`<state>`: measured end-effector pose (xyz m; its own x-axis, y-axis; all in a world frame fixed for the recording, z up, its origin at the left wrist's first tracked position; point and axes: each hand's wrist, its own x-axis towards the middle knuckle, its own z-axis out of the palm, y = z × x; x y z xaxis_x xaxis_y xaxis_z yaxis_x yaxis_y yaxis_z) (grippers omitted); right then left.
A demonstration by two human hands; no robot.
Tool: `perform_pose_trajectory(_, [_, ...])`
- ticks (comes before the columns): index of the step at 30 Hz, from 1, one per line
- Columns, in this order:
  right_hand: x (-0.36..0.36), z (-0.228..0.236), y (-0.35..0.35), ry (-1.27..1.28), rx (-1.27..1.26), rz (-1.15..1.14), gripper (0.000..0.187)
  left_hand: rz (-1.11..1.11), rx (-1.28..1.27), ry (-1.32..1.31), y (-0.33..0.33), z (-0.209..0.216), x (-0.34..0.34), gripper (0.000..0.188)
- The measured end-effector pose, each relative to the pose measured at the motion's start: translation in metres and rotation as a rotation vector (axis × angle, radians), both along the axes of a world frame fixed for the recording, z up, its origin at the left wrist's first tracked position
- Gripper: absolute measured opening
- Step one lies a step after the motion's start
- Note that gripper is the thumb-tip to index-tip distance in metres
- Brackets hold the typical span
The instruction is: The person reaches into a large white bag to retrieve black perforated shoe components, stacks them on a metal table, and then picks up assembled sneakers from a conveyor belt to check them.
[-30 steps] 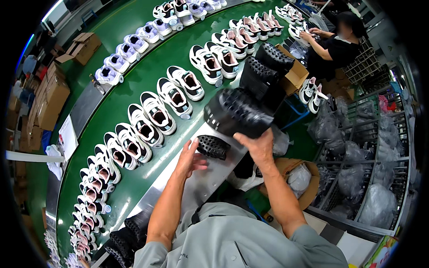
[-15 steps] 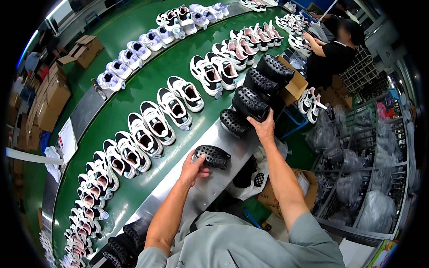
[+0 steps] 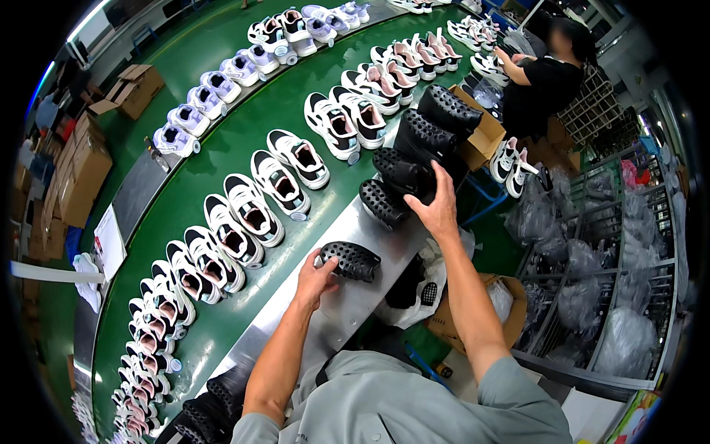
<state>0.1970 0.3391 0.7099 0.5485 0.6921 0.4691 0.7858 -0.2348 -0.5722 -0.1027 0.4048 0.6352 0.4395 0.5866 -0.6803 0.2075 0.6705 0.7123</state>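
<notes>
My left hand [image 3: 316, 280] holds a black plastic shoe tree [image 3: 350, 260] dotted with holes, thumb on its near side, just above the metal strip of the bench. Farther right, my right hand [image 3: 439, 203] has its thumb and fingers spread apart at the end of a nested stack of black shoe trees [image 3: 398, 169]. Whether it touches them is hard to see. Beside that stack lies another black shoe tree [image 3: 382, 202], and more stacks [image 3: 429, 133] run behind it.
White and black sneakers [image 3: 253, 209] stand in a long curved row on the green table [image 3: 310, 214]. Lilac sneakers [image 3: 207, 101] line the far ledge. More black shoe trees [image 3: 207, 414] lie lower left. A co-worker [image 3: 547, 81], a cardboard box [image 3: 477, 129] and a wire rack [image 3: 599, 288] are at right.
My right hand's fingers have stretched apart at the stack's end, and the front shoe trees there have shifted slightly. The left hand still holds its shoe tree. The whole view has shifted slightly.
</notes>
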Motion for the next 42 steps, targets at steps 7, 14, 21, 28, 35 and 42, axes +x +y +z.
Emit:
perform_pose_trajectory(7, [0.008,0.003,0.009,0.085,-0.083,0.011,0.056,-0.212,1.027,0.459,0.01,0.005,0.013,0.073])
perform_pose_trajectory(14, [0.021,-0.037,-0.023,0.304,0.109,-0.025,0.059,-0.26,1.269,0.251,0.053,0.054,0.105,0.067])
perform_pose_trajectory(21, [0.017,-0.036,-0.022,0.223,-0.041,-0.051,0.062,-0.442,0.829,0.176,0.076,0.031,0.165,0.091])
perform_pose_trajectory(28, [0.019,-0.027,-0.011,0.18,-0.062,-0.041,0.068,-0.365,0.68,0.088,0.087,0.013,0.169,0.077])
perform_pose_trajectory(35, [0.012,-0.004,-0.005,0.016,-0.062,-0.054,0.073,-0.311,0.781,0.186,0.099,0.024,0.167,0.067])
perform_pose_trajectory(42, [-0.07,-0.011,-0.093,0.234,-0.068,0.099,0.055,-0.354,0.907,0.451,0.091,0.034,0.047,0.054])
